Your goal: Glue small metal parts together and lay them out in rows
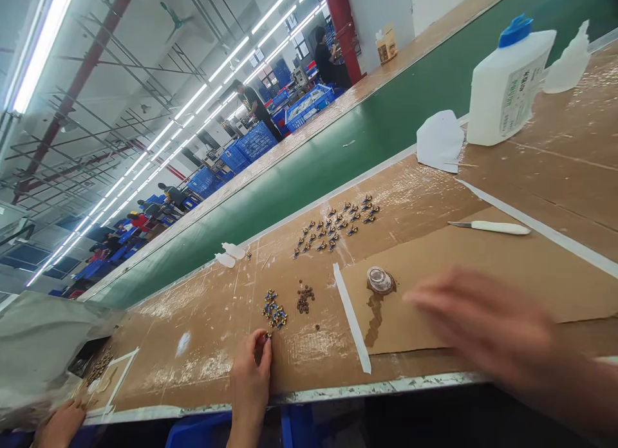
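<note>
My left hand is at the table's front edge, thumb and forefinger pinched on a small blue-and-gold piece. Just beyond it lies a heap of similar blue-and-gold pieces. Small brown round beads are gathered to the right of that heap. My right hand hovers over a cardboard sheet, smeared by motion, so its fingers cannot be read. To its left sits a small clear round dish with a wet stain beside it. More blue-and-gold pieces are spread out in loose rows farther back.
A white-handled knife lies at the right, below a white bottle with a blue cap. Small white squeeze bottles lie near the green belt. Another person's hand rests at the lower left.
</note>
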`<state>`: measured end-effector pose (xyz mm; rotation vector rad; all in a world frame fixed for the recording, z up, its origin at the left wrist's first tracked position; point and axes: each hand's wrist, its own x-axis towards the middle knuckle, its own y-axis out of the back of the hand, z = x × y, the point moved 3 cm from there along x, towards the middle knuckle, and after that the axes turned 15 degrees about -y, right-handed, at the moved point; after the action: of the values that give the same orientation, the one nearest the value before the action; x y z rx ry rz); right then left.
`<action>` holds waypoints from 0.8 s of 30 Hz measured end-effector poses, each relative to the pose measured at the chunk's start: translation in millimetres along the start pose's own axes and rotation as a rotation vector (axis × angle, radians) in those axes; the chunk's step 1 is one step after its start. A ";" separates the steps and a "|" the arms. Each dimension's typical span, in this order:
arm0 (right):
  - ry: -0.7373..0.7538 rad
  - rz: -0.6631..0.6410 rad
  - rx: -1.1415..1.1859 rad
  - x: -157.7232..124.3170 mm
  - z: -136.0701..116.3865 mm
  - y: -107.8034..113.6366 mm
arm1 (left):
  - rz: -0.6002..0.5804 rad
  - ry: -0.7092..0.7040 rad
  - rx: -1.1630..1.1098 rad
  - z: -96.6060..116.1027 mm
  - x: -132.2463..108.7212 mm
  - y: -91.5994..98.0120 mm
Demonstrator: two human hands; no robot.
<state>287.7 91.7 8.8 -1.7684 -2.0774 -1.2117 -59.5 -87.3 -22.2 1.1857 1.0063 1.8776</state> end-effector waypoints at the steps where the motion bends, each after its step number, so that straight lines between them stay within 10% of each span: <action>1: 0.088 -0.066 0.022 -14.5 -21.7 -18.5 | -0.002 -0.001 -0.007 2.2 -1.2 0.0; 8: 0.202 -0.329 -0.153 -58.6 -83.2 -129.8 | 0.007 0.020 -0.076 6.3 -6.1 -1.4; 24: 0.183 -0.312 -0.329 -36.5 -67.8 -130.2 | 0.016 -0.056 -0.086 1.7 -24.8 -3.4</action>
<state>158.3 23.0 -29.0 -1.4061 -2.1999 -1.8180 -48.8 -106.5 -34.4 1.1920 0.8791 1.8705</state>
